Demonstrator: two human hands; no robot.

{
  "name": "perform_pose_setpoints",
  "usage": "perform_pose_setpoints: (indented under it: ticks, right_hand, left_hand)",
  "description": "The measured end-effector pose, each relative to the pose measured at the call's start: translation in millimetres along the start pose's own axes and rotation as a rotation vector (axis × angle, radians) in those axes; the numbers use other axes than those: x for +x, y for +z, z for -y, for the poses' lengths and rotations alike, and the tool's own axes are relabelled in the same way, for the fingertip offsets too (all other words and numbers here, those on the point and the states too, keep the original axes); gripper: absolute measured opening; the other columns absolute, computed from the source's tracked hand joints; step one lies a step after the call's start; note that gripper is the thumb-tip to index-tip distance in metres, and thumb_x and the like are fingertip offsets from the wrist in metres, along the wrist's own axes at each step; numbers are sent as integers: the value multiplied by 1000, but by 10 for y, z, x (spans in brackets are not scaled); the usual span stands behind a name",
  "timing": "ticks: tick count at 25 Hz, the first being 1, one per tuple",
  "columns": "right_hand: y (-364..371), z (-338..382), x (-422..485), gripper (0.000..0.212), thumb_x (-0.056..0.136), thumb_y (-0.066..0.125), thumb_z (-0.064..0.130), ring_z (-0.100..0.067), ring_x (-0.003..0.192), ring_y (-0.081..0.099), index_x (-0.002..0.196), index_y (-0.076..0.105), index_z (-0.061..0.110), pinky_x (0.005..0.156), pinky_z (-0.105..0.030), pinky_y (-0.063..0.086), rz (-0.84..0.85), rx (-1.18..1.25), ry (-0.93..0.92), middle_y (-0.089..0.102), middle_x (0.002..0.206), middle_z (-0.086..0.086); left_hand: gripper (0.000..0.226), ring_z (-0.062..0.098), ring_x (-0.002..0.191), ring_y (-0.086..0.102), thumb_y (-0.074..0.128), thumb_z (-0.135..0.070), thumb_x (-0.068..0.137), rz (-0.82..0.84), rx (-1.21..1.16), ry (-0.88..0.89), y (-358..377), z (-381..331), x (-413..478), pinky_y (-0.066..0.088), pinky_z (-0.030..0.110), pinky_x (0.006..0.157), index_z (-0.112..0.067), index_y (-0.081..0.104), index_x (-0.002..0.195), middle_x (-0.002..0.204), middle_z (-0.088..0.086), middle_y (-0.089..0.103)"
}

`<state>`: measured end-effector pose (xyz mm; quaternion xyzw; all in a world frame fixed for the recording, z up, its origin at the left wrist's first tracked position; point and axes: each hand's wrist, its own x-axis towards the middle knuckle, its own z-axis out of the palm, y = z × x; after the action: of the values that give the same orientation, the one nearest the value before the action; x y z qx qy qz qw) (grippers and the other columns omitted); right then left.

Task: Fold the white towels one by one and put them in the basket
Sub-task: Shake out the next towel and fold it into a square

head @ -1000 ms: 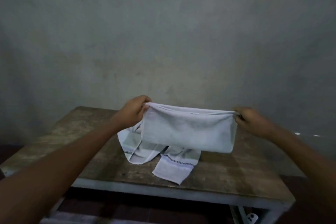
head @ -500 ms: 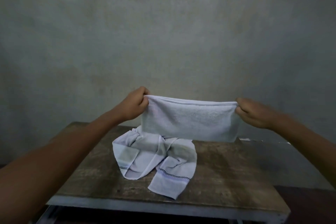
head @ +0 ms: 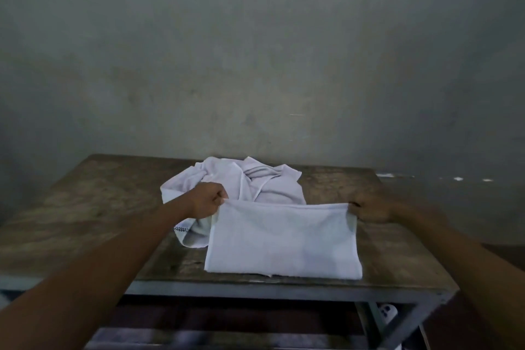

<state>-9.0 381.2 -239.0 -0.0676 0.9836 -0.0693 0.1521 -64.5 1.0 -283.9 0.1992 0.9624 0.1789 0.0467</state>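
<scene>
A folded white towel (head: 284, 241) lies as a flat rectangle on the near part of a worn wooden table (head: 99, 207), a little right of the middle. Its near edge rests on the tabletop just short of the table's near edge. The left hand (head: 208, 203) pinches the towel's far left corner, with its fingers curled into a loose fist around the cloth. The right hand (head: 369, 210) grips the far right corner in the same way, fingers curled over the edge. The far edge of the towel runs straight and taut between the two hands. Whether that edge touches the table or is held just above it cannot be told. Both forearms reach in from the near corners of the view.

Behind the folded towel, toward the far middle of the table, sits a crumpled heap of white towels (head: 255, 182). One end of the heap hangs toward the near left, under the left wrist, and shows a dark stitched band.

The table stands on a grey metal frame (head: 255, 291). Below it at the near right, a small white object (head: 387, 314) shows between the frame bars, too blurred to identify. A bare grey wall (head: 255, 51) fills the far side.
</scene>
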Motion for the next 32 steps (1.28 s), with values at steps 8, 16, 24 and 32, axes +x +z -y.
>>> perform_pose_setpoints:
  ticks: [8,16,24,32]
  right_hand:
    - [888,377,283,28,92,39,20,-37,105,53,105,56,2,87,-40,41,-739,109,112,58,107,-20]
    - [1455,487,194,104,61,-16,81,-13,146,-9,150,1,30,118,-41,-4,-262,39,17,-8,159,2]
    - [1452,13,48,73,92,16,61,-11,146,-7,150,-3,23,120,-42,-3,-216,145,185,-6,160,3]
    - [973,-171,132,33,96,38,32,-28,109,55,115,58,14,92,-39,40,-287,240,121,61,121,-10]
  left_hand:
    - [36,29,116,54,38,-30,94,-603,-2,-77,650,-365,-53,37,41,99,-12,60,116,122,10,61]
    - [78,18,137,35,9,-61,93,-244,349,-25,1311,-314,-451,1,41,113,-7,40,140,147,8,41]
    - [92,19,144,5,-1,-75,81,-289,239,-170,1270,-180,-584,11,52,114,-15,13,150,158,5,6]
    - [69,24,143,20,19,-52,90,-494,84,-287,1154,-635,-510,5,52,110,-9,31,143,151,11,30]
